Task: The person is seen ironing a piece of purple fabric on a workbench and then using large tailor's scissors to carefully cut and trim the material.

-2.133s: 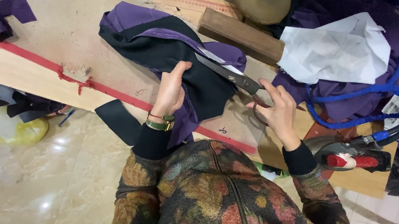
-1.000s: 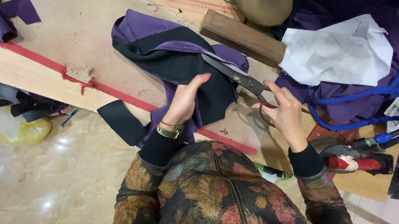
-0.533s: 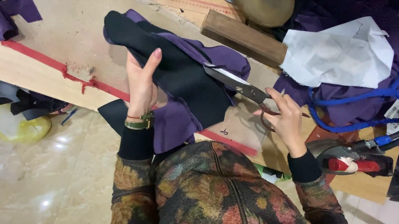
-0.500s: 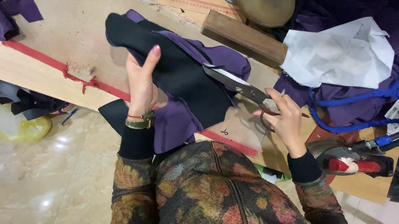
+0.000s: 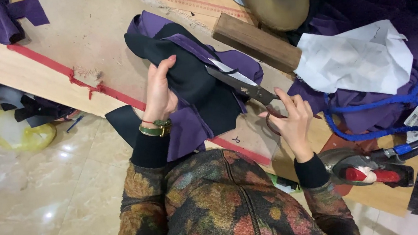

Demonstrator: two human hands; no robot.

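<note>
At the bottom of the frame sits the person's patterned, flower-coloured jacket (image 5: pixel 226 205). Just above it, centre right, the right hand (image 5: pixel 291 121) closes through the loops of the dark metal scissors (image 5: pixel 246 87), blades parted and aimed toward the upper left into the layered black and purple fabric (image 5: pixel 191 79). At centre left, the left hand (image 5: pixel 159 89) grips that fabric and lifts its edge, apparently keeping it taut for the blades. The cloth lies on the pale wooden table (image 5: pixel 83 38). Beyond, a brown wooden block (image 5: pixel 255 41) rests on a crumpled white paper sheet (image 5: pixel 358 56), perhaps weighting it.
</note>
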